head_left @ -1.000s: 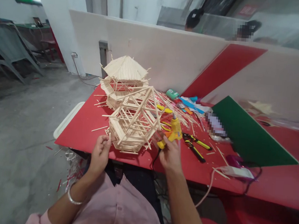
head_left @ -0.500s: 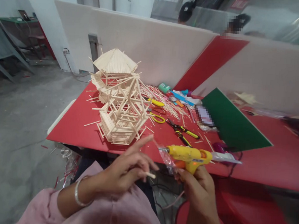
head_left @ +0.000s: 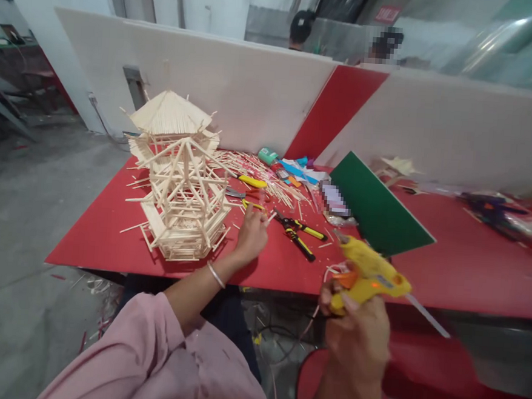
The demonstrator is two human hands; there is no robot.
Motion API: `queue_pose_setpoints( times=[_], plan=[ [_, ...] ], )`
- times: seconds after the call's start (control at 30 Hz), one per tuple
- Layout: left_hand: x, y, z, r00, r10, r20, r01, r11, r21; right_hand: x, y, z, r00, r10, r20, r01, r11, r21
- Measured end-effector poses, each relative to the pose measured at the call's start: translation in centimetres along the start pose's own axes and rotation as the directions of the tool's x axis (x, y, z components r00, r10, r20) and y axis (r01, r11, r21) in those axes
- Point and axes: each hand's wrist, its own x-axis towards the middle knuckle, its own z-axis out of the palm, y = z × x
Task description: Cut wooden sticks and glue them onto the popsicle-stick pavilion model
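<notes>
My right hand (head_left: pixel 360 334) is closed around the grip of a yellow hot glue gun (head_left: pixel 370 273), held below the front edge of the red table (head_left: pixel 471 268) with its nozzle pointing up and left. My left hand (head_left: pixel 250 238) reaches over the table, fingers pinched on a thin wooden stick (head_left: pixel 270 217), just right of a stick-built pavilion frame (head_left: pixel 181 206). A second stick model with a finished roof (head_left: pixel 169 114) stands right behind the frame. Yellow-handled scissors (head_left: pixel 249 183) and cutters (head_left: pixel 298 229) lie close to my left hand.
A heap of loose sticks (head_left: pixel 271 178) spreads behind the scissors. A green board (head_left: pixel 377 204) lies tilted at centre right, with tape and small packets (head_left: pixel 295 168) behind it. A white and red partition (head_left: pixel 327 106) closes the table's far side; people sit beyond it.
My left hand has gone from my lap out over the table with the stick. The glue gun has swung its nozzle upward and moved right. The view has shifted right.
</notes>
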Motion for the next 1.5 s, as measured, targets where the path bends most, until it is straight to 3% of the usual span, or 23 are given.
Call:
queue_pose_setpoints(
  times=[0.07, 0.13, 0.23, 0.3, 0.37, 0.43, 0.47, 0.53, 0.63, 0.8, 0.9, 1.17, 1.37, 1.5],
  plan=[
    [-1.2, -0.3, -0.4, 0.987, 0.163, 0.005, -0.159, 0.959, 0.235, -0.4, 0.8, 0.0, 0.999, 0.017, 0.038, -0.012, 0.992, -0.126],
    [-3.4, -0.4, -1.5, 0.962, 0.27, 0.04, -0.266, 0.892, 0.366, -0.8, 1.4, 0.1, 0.998, 0.005, 0.055, 0.01, 0.962, -0.271],
    [-7.6, 0.3, -4.6, 0.918, 0.37, 0.144, -0.396, 0.817, 0.42, -1.5, 1.8, 0.6, 0.998, -0.05, 0.044, 0.065, 0.879, -0.472],
    [-10.5, 1.6, -7.8, 0.909, 0.368, 0.197, -0.418, 0.811, 0.409, -2.1, 1.9, 1.4, 0.993, -0.1, 0.056, 0.113, 0.803, -0.585],
    [-13.3, 3.3, -11.7, 0.941, 0.303, 0.149, -0.337, 0.855, 0.394, -2.8, 2.1, 2.7, 0.979, -0.141, 0.145, 0.202, 0.716, -0.668],
    [-15.4, 5.1, -15.8, 0.984, 0.178, -0.016, -0.159, 0.913, 0.377, -3.5, 2.3, 4.7, 0.936, -0.2, 0.289, 0.349, 0.622, -0.701],
    [-16.1, 5.9, -17.7, 0.984, 0.129, -0.127, -0.074, 0.928, 0.365, -3.8, 2.5, 5.8, 0.905, -0.238, 0.353, 0.424, 0.568, -0.705],
    [-16.6, 6.8, -20.9, 0.943, 0.09, -0.32, 0.03, 0.935, 0.353, -4.4, 2.7, 8.2, 0.843, -0.307, 0.442, 0.538, 0.445, -0.716],
    [-15.8, 6.5, -23.6, 0.901, 0.069, -0.428, 0.08, 0.944, 0.32, -5.2, 2.7, 11.1, 0.781, -0.369, 0.504, 0.606, 0.255, -0.753],
    [-14.3, 5.1, -24.2, 0.912, 0.122, -0.392, 0.011, 0.947, 0.32, -6.2, 2.4, 13.4, 0.664, -0.45, 0.597, 0.668, -0.001, -0.744],
    [-14.2, 4.9, -24.1, 0.907, 0.195, -0.373, -0.057, 0.935, 0.351, -6.6, 2.3, 14.0, 0.64, -0.438, 0.631, 0.676, -0.069, -0.734],
    [-14.2, 4.5, -23.7, 0.875, 0.33, -0.353, -0.14, 0.873, 0.468, -6.3, 2.3, 14.8, 0.643, -0.375, 0.668, 0.684, -0.11, -0.721],
    [-14.3, 4.6, -23.6, 0.867, 0.362, -0.344, -0.151, 0.846, 0.511, -6.2, 2.3, 15.0, 0.615, -0.374, 0.694, 0.7, -0.147, -0.699],
    [-14.4, 4.5, -23.6, 0.854, 0.392, -0.341, -0.166, 0.828, 0.536, -6.3, 2.3, 15.1, 0.631, -0.356, 0.689, 0.697, -0.13, -0.705]
  ],
)
